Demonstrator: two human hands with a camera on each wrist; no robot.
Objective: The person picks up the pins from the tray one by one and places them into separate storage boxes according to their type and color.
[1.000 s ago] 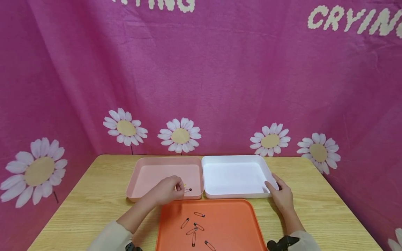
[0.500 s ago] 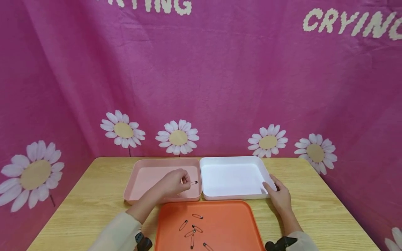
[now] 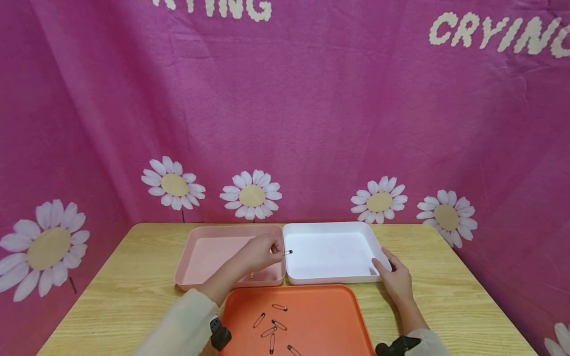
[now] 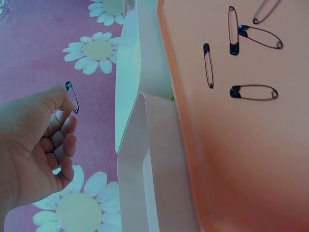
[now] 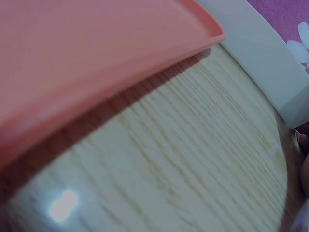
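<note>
My left hand [image 3: 262, 252] pinches a black-headed safety pin [image 4: 72, 96] between thumb and index finger. In the head view this hand is over the right part of the pink tray [image 3: 205, 249], and the pin's black head overlaps the left side of the white tray [image 3: 329, 247]. My right hand [image 3: 398, 281] grips the white tray at its front right corner, thumb over the rim and fingers along the outer wall. Only a sliver of that hand shows in the right wrist view. Several more safety pins [image 3: 279, 307] lie loose on the orange tray [image 3: 325, 316].
The pink and white trays stand side by side at the back of the wooden table [image 3: 107, 296], with the orange tray in front of them. A small yellow thing [image 3: 251, 275] lies in the pink tray. A pink curtain [image 3: 311, 123] with daisies hangs behind.
My left hand has moved right and a little farther back, carrying the safety pin from over the pink tray to the white tray's left edge. My right hand stays on the white tray.
</note>
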